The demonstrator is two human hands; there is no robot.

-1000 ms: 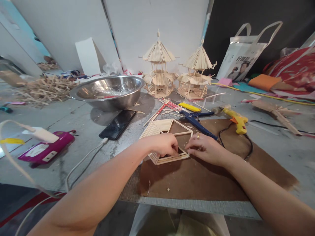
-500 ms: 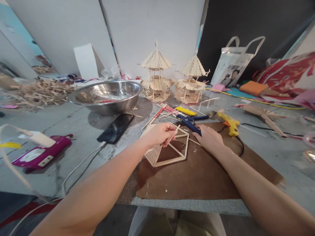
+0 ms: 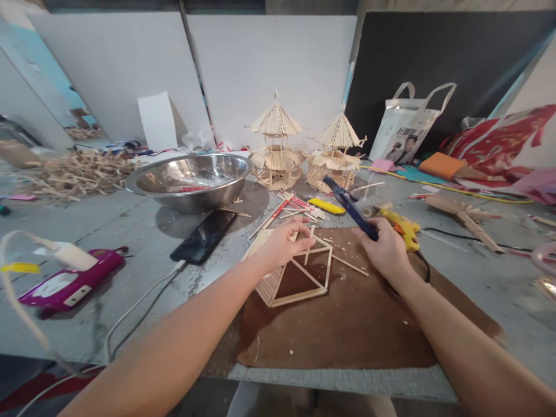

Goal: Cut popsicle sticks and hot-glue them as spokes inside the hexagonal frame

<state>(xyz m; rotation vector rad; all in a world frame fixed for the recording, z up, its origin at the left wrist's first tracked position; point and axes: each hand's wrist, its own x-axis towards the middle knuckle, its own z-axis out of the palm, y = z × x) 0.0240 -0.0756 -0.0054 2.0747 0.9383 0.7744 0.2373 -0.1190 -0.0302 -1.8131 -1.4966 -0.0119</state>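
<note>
My left hand is over the upper left of a wooden stick frame, its fingers pinching a short thin stick. One side of the frame is filled with parallel sticks, while other sections are open. The frame lies on a brown mat. To its right, my right hand is closed round a dark blue hand tool, raised above the mat and pointing up to the left. A single loose stick lies between the frame and my right hand.
Behind are a yellow cutter, loose sticks, and two stick pavilions. A metal bowl, phone and purple power strip are on the left. A yellow glue gun lies right; a white bag stands behind.
My right hand has lifted the blue tool from the table, where it lay beside the yellow cutter. My left hand still has the stick. The view has tilted upward slightly.
</note>
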